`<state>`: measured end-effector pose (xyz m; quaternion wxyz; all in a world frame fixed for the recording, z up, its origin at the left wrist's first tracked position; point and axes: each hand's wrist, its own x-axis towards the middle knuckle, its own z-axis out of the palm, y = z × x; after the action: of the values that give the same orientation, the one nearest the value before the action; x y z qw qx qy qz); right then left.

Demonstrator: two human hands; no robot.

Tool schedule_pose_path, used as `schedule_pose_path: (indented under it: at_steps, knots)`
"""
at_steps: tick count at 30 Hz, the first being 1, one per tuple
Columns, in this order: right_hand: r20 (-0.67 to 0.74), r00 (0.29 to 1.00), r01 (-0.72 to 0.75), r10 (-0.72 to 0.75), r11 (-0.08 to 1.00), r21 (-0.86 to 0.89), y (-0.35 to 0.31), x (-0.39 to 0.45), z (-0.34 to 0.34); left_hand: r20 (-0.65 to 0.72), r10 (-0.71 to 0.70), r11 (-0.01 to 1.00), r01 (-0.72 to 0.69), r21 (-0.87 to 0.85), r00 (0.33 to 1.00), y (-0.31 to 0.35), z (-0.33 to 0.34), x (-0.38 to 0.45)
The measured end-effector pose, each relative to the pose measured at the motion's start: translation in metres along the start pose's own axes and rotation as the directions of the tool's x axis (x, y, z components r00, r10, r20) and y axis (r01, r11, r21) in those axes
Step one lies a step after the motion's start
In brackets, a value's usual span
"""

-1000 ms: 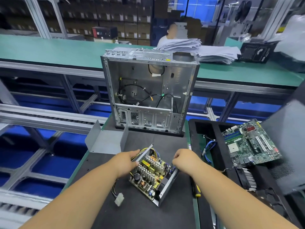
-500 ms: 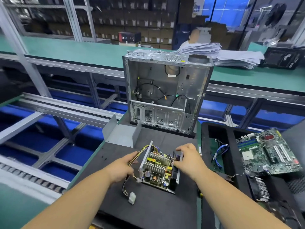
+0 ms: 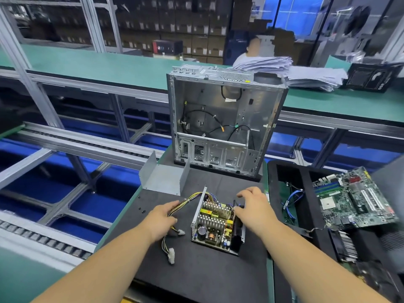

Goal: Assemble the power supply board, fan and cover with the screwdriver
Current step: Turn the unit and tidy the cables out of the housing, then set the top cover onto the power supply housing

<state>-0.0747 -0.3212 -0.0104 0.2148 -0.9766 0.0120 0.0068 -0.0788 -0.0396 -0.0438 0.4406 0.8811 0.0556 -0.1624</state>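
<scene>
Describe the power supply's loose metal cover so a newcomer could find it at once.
Start at the open computer case standing upright at the back of the black mat. Beside its lower left corner lies the cover: bare grey sheet metal folded into a U, its side walls upturned. Unlike the power supply nearer the hands, it holds no electronics.

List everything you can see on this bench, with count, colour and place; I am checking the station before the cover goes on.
power supply board: one, open metal tray, yellow and silver parts, centre of black mat
cable bundle: one, yellow and black, white plugs, left of board
cover: one, grey bent metal, behind board, left
computer case: one, silver, open, upright at mat's far edge
motherboard: one, green, right, on black tray
blue cables: one bundle, in tray
paper stack: white, green bench behind
left hand: grips the cables
right hand: fingers spread, on board's right edge
</scene>
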Motion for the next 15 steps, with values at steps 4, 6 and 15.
schedule_pose_path:
  at_steps: [4,6,15]
  knots:
    - [-0.02,1.0,-0.02,0.02,1.0,0.012,-0.017,0.002,-0.002,0.029,0.073,0.996,-0.075,0.054,0.997,0.001,-0.018,0.008]
    - [-0.028,0.999,-0.025,0.026,0.999,0.026,-0.027,0.004,-0.004,-0.013,0.106,0.991,-0.104,0.085,0.994,0.0,-0.03,0.014]
    - [-0.071,0.994,-0.076,0.079,0.996,0.045,-0.058,0.018,-0.007,-0.481,0.199,0.935,-0.02,0.353,0.854,0.013,-0.091,0.06]
